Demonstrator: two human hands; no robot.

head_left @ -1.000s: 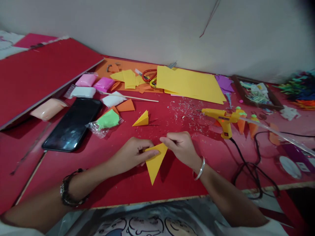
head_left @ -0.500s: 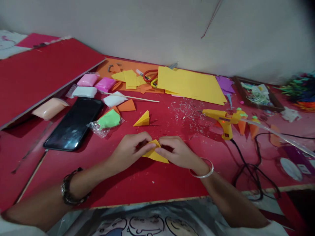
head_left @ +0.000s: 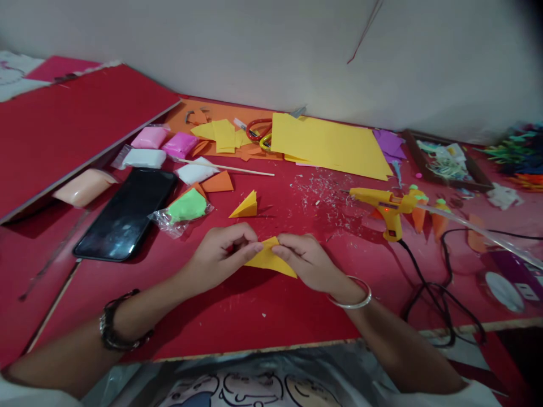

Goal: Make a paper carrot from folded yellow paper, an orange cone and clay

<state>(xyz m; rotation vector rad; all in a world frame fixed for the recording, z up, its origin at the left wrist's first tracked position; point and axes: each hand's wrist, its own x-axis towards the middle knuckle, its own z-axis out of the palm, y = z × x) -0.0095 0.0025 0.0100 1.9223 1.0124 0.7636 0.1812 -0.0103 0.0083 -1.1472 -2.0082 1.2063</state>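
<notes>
Between my two hands is a small piece of yellow paper (head_left: 272, 261), held just above the red table. My left hand (head_left: 225, 252) pinches its left edge between thumb and fingers. On the other side, my right hand (head_left: 306, 260) grips the upper right part, thumb on top. The paper's lower right corner points toward me. Just beyond my hands stands a folded yellow paper cone (head_left: 246, 206). Left of that cone lie a lump of green clay (head_left: 188, 206) in clear wrap and an orange paper piece (head_left: 218, 182).
A yellow glue gun (head_left: 384, 209) with a lit red light lies at right, its black cord (head_left: 424, 288) looping near the edge. A phone (head_left: 127, 215) rests at left. Yellow sheets (head_left: 331, 146) partly cover scissors (head_left: 259, 131) at the back. A wooden stick (head_left: 241, 168) lies nearby.
My hands have moved slightly apart, and the yellow paper between them is spread flatter and shows more surface. Objects on the table stay where they were.
</notes>
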